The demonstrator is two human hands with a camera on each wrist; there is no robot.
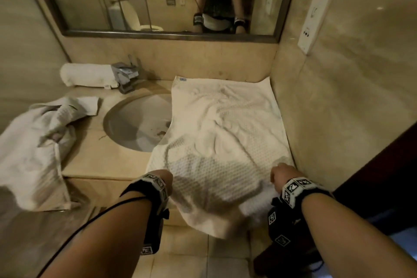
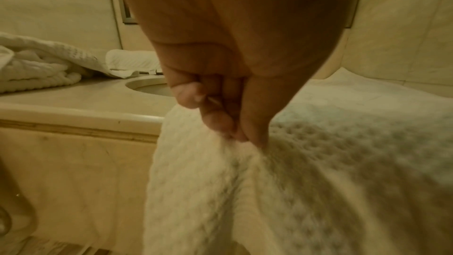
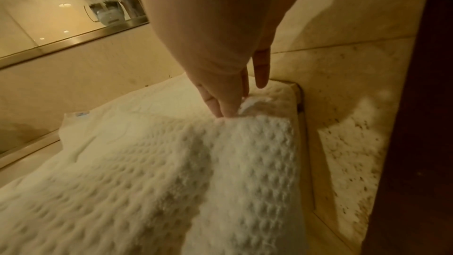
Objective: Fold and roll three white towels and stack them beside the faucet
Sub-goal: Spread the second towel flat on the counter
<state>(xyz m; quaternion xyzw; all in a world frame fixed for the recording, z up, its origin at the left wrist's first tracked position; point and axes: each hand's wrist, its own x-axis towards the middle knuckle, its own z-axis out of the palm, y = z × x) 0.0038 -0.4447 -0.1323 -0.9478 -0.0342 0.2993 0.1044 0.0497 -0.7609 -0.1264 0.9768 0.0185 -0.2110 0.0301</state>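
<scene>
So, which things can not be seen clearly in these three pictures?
- Left hand: head view shows only its back; the fingers lie behind it, under the spread towel.
- Faucet: head view, blurred; its shape is unclear.
- Crumpled towel: head view, cut off by the left edge.
- Rolled towel: left wrist view, partly behind the hand.
- Towel label: too small to read.
</scene>
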